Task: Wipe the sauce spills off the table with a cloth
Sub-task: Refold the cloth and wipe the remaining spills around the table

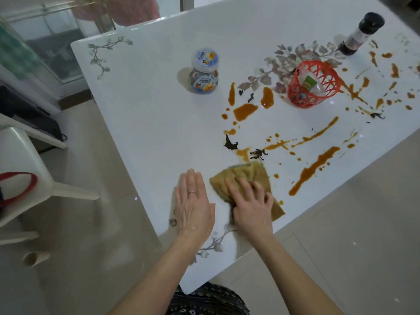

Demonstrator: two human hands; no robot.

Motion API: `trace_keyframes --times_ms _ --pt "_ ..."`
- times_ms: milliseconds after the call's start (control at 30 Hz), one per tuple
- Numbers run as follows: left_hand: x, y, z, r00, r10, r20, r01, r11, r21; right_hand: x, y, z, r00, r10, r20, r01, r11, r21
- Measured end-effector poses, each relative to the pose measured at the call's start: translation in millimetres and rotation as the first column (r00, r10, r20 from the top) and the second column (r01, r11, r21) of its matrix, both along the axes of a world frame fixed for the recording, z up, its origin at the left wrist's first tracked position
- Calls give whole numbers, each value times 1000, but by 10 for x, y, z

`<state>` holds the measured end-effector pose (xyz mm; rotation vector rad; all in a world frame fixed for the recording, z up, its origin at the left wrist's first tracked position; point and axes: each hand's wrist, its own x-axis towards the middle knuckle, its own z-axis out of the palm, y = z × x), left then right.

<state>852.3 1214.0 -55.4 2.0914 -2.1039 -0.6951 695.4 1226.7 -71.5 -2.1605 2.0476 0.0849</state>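
Note:
A yellow-brown cloth (246, 177) lies bunched on the white table (154, 114) near its front edge. My right hand (252, 208) lies on the cloth with fingers curled into its folds. My left hand (193, 205) rests flat on the bare table just left of the cloth, fingers straight. Brown sauce spills (245, 111) spread over the middle and right of the table, with a long streak (314, 170) right of the cloth. Dark leafy scraps (230, 144) lie among the spills just beyond the cloth.
A lidded plastic jar (204, 72) stands at the centre left. A red lattice basket (312, 84) sits amid the spills, and a dark bottle (360, 34) stands at the far right. A white chair (25, 169) is on the floor at the left.

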Motion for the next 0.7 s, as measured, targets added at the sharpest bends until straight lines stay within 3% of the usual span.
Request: trace_keyframes --times_ms 133,300,467,633,700 --pt "-89 191 -46 999 20 29 -22 998 56 1 -95 51 984 -174 20 175 985 -3" --pt "-131 188 -57 999 24 28 -26 998 55 -201 228 -24 997 67 -23 -67 998 -13" --pt "-129 213 -67 999 8 38 -11 997 77 -258 -62 34 986 -169 -1 169 985 -28" --pt "-135 215 -91 999 -13 48 11 999 31 -322 331 -38 994 106 -20 -107 989 -99" --pt "-132 196 -82 998 -13 54 10 999 44 -501 125 -46 997 61 -46 -65 993 -95"
